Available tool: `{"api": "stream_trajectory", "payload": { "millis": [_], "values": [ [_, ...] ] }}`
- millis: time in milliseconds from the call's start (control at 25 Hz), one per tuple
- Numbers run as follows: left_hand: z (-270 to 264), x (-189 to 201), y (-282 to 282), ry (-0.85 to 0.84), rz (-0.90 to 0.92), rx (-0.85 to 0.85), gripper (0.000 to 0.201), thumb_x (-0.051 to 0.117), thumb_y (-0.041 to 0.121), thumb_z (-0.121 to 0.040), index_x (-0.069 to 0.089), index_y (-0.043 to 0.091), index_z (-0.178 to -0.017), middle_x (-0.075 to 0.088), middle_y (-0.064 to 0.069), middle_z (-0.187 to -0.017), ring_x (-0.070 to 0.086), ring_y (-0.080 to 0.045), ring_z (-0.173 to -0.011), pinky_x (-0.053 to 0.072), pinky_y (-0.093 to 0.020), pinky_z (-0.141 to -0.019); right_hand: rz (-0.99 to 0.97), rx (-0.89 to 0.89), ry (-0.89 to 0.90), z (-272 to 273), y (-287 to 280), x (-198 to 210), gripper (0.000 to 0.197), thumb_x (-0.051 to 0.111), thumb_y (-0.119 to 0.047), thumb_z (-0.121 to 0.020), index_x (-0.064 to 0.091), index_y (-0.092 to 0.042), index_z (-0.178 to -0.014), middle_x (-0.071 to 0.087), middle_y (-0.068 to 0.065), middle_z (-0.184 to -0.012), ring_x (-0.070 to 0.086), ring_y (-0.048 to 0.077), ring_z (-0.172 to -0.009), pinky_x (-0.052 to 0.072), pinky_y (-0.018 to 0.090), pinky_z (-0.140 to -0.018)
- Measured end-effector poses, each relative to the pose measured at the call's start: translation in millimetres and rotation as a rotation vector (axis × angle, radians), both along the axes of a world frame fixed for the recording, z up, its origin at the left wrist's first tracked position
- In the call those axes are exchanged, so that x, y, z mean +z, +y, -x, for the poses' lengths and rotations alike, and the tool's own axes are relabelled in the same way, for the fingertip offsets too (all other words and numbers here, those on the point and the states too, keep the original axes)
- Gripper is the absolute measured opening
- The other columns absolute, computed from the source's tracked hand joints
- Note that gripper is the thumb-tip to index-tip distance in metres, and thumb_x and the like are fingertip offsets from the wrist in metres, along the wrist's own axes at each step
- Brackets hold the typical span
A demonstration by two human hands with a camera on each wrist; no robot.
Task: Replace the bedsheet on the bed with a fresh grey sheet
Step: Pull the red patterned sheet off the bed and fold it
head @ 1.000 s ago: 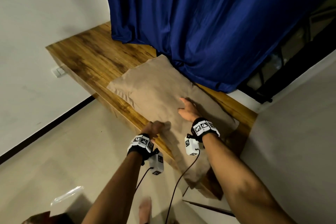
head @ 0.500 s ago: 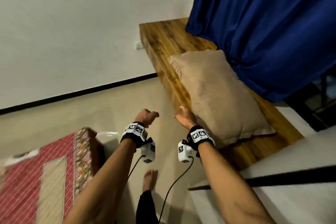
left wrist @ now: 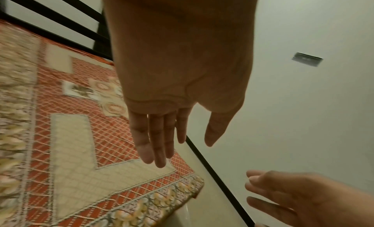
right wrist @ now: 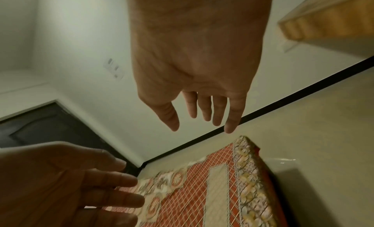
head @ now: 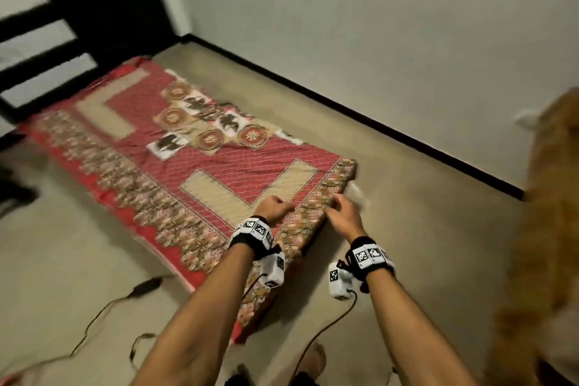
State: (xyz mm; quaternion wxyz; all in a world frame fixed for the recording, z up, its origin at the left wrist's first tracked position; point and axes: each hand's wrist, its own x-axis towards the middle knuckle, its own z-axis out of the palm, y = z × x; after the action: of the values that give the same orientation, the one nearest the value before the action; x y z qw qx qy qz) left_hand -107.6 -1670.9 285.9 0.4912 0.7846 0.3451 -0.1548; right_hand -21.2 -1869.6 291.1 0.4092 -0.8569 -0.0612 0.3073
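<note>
red patterned bedsheet (head: 200, 163) spread flat on low mattress, floral border, left hand (left wrist: 161, 126) and right hand (right wrist: 202, 105) loose, empty

Two bare forearms, black wristbands (head: 253, 236) bearing white square black-patterned marker tags, small white camera boxes (head: 339, 280) hanging under each wrist, thin dark cables (head: 316, 335) trailing, bare foot (head: 314, 360).
</note>
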Motion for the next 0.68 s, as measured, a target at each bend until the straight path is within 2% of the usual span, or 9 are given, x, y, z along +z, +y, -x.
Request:
{"api": "stream_trajectory", "payload": {
  "millis": [80, 160, 200, 280, 320, 400, 480, 560, 680],
  "values": [
    [61.0, -6.6, 48.1, 0.006, -0.020, 0.103, 0.025, 0.066, 0.031, -0.089, 0.067, 0.007, -0.085, 0.063, -0.012, -0.080, 0.058, -0.024, -0.070, 0.046, -0.030, -0.065, -0.021, 0.108, -0.001, 33.8, 54.3, -3.5, 0.054, 0.062, -0.025, -0.102, 0.045, -0.022, -0.154, 0.055, 0.004, -0.149, 0.059, 0.023, -0.123, 0.050, 0.037, -0.104],
    [128.2, -12.0, 97.8, 0.007, -0.045, 0.226, 0.022, 0.066, 0.030, -0.089, 0.066, 0.010, -0.081, 0.062, -0.010, -0.074, 0.057, -0.022, -0.066, 0.043, -0.028, -0.062, -0.038, 0.227, -0.011, 78.0, 113.4, -8.5, 0.054, 0.061, -0.025, -0.103, 0.044, -0.022, -0.154, 0.054, 0.009, -0.149, 0.062, 0.025, -0.120, 0.054, 0.045, -0.101],
    [160.7, -15.4, 119.7, 0.004, -0.048, 0.290, 0.022, 0.065, 0.031, -0.087, 0.065, 0.011, -0.078, 0.061, -0.009, -0.071, 0.056, -0.021, -0.064, 0.043, -0.028, -0.061, -0.051, 0.271, -0.014, 100.5, 140.6, -9.1, 0.053, 0.060, -0.025, -0.103, 0.044, -0.022, -0.154, 0.053, 0.010, -0.150, 0.063, 0.027, -0.121, 0.058, 0.043, -0.096],
    [219.5, -23.4, 160.4, 0.005, -0.042, 0.381, 0.023, 0.062, 0.033, -0.081, 0.062, 0.012, -0.072, 0.058, -0.008, -0.068, 0.053, -0.022, -0.062, 0.044, -0.030, -0.062, -0.060, 0.332, -0.035, 145.8, 190.4, -11.8, 0.052, 0.059, -0.023, -0.104, 0.044, -0.020, -0.154, 0.048, 0.007, -0.156, 0.061, 0.033, -0.126, 0.058, 0.031, -0.082],
    [245.9, -29.4, 179.6, -0.003, -0.035, 0.415, 0.026, 0.060, 0.035, -0.078, 0.063, 0.010, -0.072, 0.059, -0.009, -0.069, 0.054, -0.023, -0.063, 0.047, -0.033, -0.063, -0.060, 0.347, -0.041, 167.6, 212.2, -12.4, 0.052, 0.059, -0.023, -0.104, 0.045, -0.020, -0.154, 0.049, 0.006, -0.155, 0.061, 0.034, -0.127, 0.057, 0.031, -0.083],
    [286.4, -36.0, 210.2, 0.006, -0.031, 0.437, 0.034, 0.062, 0.038, -0.074, 0.068, 0.005, -0.081, 0.062, -0.011, -0.072, 0.059, -0.023, -0.065, 0.056, -0.038, -0.064, -0.074, 0.326, -0.016, 202.6, 247.3, -17.0, 0.049, 0.059, -0.023, -0.104, 0.047, -0.022, -0.151, 0.059, 0.005, -0.143, 0.062, 0.034, -0.125, 0.057, 0.042, -0.095],
    [321.2, -35.7, 241.3, 0.012, -0.011, 0.418, 0.022, 0.065, 0.030, -0.082, 0.064, 0.009, -0.084, 0.057, -0.012, -0.071, 0.054, -0.022, -0.063, 0.047, -0.030, -0.056, -0.079, 0.309, -0.004, 237.1, 281.5, -20.6, 0.047, 0.059, -0.020, -0.103, 0.049, -0.023, -0.150, 0.061, 0.003, -0.139, 0.068, 0.033, -0.115, 0.060, 0.043, -0.090],
    [349.1, -32.2, 269.2, 0.001, 0.023, 0.422, 0.016, 0.064, 0.029, -0.082, 0.060, 0.013, -0.079, 0.052, -0.011, -0.069, 0.049, -0.020, -0.061, 0.034, -0.025, -0.052, -0.091, 0.330, -0.004, 264.2, 313.4, -21.4, 0.047, 0.060, -0.021, -0.103, 0.049, -0.026, -0.148, 0.056, 0.006, -0.149, 0.069, 0.021, -0.105, 0.060, 0.037, -0.085],
    [372.4, -33.3, 305.2, -0.041, 0.051, 0.446, 0.024, 0.058, 0.036, -0.069, 0.062, 0.014, -0.077, 0.054, -0.009, -0.069, 0.053, -0.021, -0.062, 0.041, -0.028, -0.059, -0.082, 0.349, -0.003, 288.8, 353.3, -21.8, 0.046, 0.061, -0.021, -0.102, 0.050, -0.026, -0.147, 0.053, 0.004, -0.152, 0.065, 0.019, -0.114, 0.057, 0.041, -0.096]
  ]
}}
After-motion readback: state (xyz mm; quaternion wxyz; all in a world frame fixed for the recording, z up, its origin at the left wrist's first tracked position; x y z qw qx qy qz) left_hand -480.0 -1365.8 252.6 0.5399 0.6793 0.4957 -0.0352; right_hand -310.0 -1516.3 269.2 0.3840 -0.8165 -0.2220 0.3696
